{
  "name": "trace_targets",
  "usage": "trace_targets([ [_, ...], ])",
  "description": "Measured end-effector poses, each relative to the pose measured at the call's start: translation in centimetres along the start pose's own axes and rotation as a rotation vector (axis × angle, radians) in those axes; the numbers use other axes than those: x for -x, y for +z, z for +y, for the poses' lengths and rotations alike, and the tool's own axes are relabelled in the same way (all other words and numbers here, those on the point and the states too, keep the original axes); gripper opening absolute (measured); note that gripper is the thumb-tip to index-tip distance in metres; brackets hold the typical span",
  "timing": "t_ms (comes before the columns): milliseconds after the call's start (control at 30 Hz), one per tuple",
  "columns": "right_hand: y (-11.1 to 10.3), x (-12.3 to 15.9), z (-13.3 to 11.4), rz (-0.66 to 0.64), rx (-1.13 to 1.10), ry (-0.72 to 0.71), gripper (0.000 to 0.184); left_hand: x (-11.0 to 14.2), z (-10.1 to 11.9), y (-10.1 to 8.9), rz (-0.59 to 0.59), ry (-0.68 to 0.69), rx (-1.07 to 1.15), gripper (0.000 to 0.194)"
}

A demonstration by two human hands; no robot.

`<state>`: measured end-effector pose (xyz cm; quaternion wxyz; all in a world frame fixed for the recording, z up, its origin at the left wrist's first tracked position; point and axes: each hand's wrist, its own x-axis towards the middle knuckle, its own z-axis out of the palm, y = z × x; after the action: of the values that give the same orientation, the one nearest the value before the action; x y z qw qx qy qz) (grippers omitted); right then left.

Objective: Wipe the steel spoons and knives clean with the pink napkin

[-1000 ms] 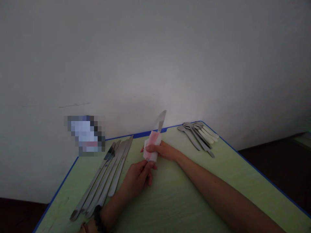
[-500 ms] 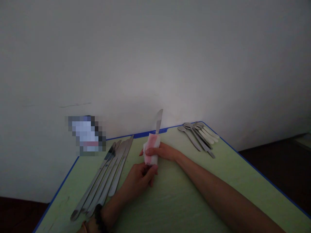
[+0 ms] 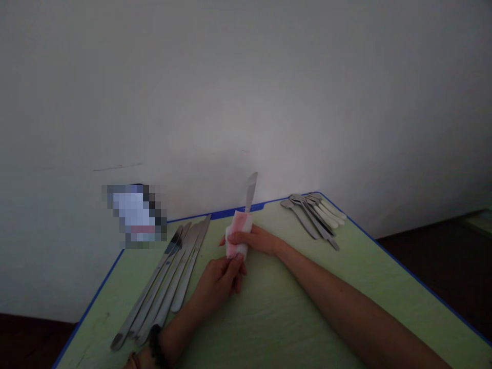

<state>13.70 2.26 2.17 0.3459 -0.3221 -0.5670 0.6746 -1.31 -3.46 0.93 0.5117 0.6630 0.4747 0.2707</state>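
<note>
A table knife (image 3: 251, 192) points up and away from me, its blade tip in front of the wall. Around its middle is a folded pink-and-white cloth (image 3: 240, 220), which hides that part of the knife. My right hand (image 3: 255, 240) is closed on the cloth, thumb on top, with the knife inside. Lower down, my left hand (image 3: 226, 271) is closed in a pinch at the cloth's bottom edge, where the knife's handle end is; the fingers cover that end. Left of my hands several table knives (image 3: 169, 287) lie side by side, blades toward the wall.
Several spoons (image 3: 302, 212), some with white handles, lie in a group at the table's far right corner. A blurred-out phone-like object (image 3: 134, 212) is at the far left edge. The green table (image 3: 292, 307) has a blue rim and stands against a pale wall (image 3: 246, 92).
The knife has tilted a little more upright and shifted slightly left. My right hand and the cloth slid down the knife a little, then back up slightly. The laid-out cutlery has stayed put.
</note>
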Motion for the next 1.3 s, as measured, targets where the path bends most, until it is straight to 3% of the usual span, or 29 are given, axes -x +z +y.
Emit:
trace_targets([
  [367,-0.20,0.30,-0.11,-0.045,0.002,0.024,0.033,0.12,-0.41,-0.12,-0.073,0.045,-0.040,0.049],
  [600,-0.16,-0.09,0.35,0.026,0.042,-0.005,0.038,0.07,-0.01,-0.05,-0.056,-0.007,-0.014,0.048],
  [767,-0.30,-0.06,0.34,-0.017,0.046,0.003,0.038,0.02,0.04,-0.09,-0.052,-0.001,-0.008,0.050],
  [1300,-0.31,0.25,0.09,-0.048,0.009,0.007,0.027,0.09,-0.15,-0.23,-0.106,0.032,-0.150,0.046],
])
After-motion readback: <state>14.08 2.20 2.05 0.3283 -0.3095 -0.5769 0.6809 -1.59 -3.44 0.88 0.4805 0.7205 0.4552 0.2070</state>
